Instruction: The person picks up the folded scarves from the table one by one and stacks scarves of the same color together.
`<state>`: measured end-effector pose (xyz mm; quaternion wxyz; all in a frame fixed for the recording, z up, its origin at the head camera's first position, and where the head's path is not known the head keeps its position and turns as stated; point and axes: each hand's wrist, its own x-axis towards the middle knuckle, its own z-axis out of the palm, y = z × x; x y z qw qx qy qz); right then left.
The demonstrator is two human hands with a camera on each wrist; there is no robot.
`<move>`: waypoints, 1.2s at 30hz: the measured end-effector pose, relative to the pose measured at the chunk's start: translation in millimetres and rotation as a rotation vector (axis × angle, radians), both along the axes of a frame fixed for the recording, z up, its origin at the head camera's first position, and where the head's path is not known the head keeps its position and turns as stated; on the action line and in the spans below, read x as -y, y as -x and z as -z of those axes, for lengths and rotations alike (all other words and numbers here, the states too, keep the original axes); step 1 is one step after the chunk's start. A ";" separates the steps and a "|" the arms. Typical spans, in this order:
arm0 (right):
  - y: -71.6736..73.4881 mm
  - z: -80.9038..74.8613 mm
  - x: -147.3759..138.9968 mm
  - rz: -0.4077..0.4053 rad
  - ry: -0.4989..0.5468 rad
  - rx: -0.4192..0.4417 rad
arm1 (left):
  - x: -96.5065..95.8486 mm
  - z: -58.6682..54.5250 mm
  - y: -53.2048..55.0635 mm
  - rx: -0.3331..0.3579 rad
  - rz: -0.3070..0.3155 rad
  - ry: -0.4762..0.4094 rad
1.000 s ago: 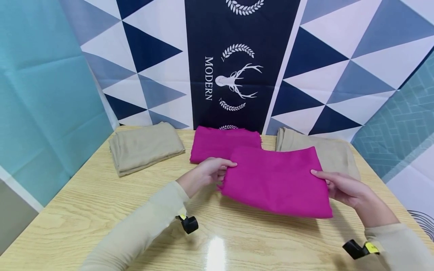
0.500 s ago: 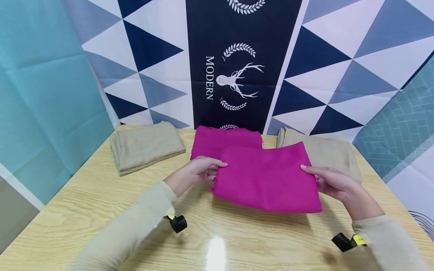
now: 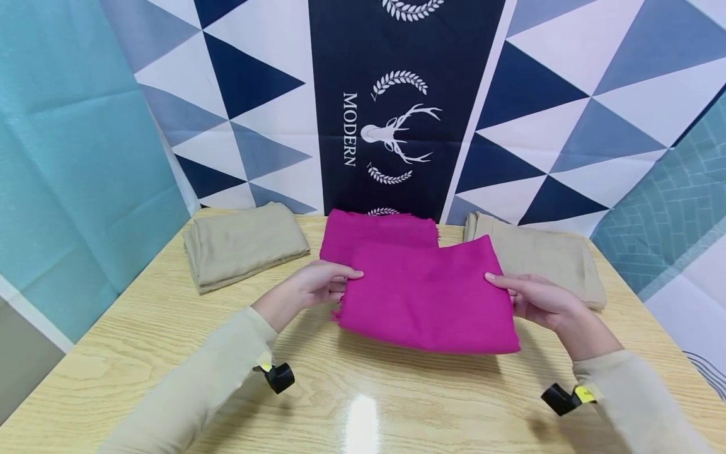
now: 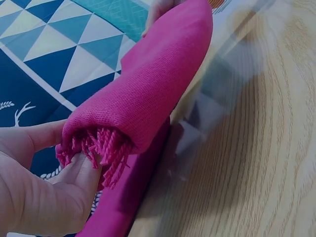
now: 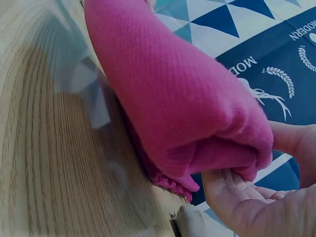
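Head view: held magenta cloth masks near side of back magenta cloth at its 11 o'clock, plus some fingertips of right hand; left sleeve cropped between 7 and 8, right sleeve at 4; marks on yellow tag unreadably small.

This looks like a screened-off recording corner indoors: a wood-grain table is closed in by a far backdrop printed with triangles, a deer head and the word MODERN, a teal sheet at left and a brick-patterned sheet at right, while black cameras sit at both sleeves. The kind of building cannot be told.
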<state>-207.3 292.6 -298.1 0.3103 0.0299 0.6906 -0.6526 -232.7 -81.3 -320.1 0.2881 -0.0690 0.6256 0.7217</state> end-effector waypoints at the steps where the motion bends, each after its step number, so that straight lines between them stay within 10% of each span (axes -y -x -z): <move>1: 0.4 -0.7 1.5 -0.005 -0.003 -0.001 | 1.7 -0.4 -0.2 -0.004 0.004 0.002; 36: 18.7 3.0 56.2 -0.080 -0.022 -0.043 | 59.6 -1.6 -16.8 -0.046 0.039 0.022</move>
